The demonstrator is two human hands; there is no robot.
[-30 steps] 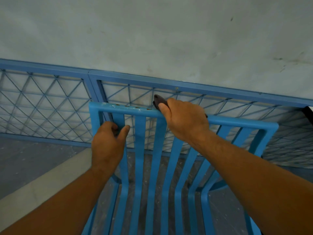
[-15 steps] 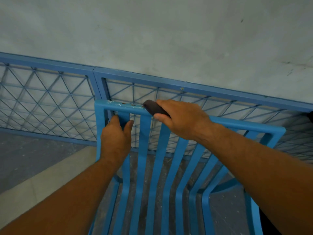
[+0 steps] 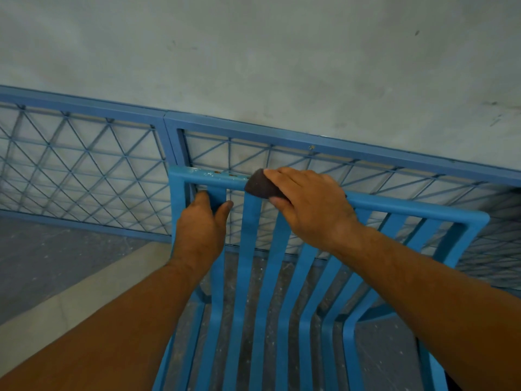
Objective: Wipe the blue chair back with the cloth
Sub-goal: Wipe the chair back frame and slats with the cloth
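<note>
Hands, two, on one blue chair back (image 3: 408, 208).
Left hand (image 3: 198, 227) grips one slat (image 3: 217, 194); right hand (image 3: 307, 204) holds one dark cloth (image 3: 260, 186) on top.

Just the one view for you here, the wide-angle cam on your head. It looks forward and down over the chair back (image 3: 408, 206) from close up, so your forearms come in from the bottom edge, with your left hand (image 3: 201, 230) and right hand (image 3: 310, 204) mid-frame. Behind that you get the fence (image 3: 84, 165), the wall (image 3: 253, 66) across the top, and floor (image 3: 42, 263) lower left. The whole view tilts down to the right.
</note>
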